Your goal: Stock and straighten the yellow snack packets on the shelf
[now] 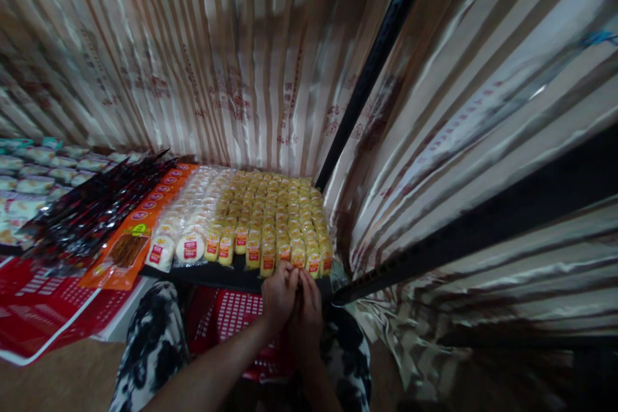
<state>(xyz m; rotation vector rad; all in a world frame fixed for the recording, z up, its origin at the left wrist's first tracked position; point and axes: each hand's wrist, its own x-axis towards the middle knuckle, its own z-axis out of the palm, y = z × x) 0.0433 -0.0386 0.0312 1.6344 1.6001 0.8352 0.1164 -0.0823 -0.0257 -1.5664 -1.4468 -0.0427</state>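
Observation:
My left hand (279, 296) and my right hand (305, 309) are pressed together at the front edge of a black shelf (212, 275). Their fingers are curled against each other just below the front row of small yellow wrapped cakes (270, 219). What they hold, if anything, is hidden between them. The cakes stand in tight rows with red labels facing me. To their left lie rows of round white wrapped cakes (190, 246).
Orange snack packets (126, 251) and dark red-black packets (91, 212) lie further left, then pale packets (29, 174). A red crate (232, 317) sits under the shelf by my patterned trousers (152, 341). Striped plastic sheeting (217, 58) hangs behind; a black pole (371, 71) slants at right.

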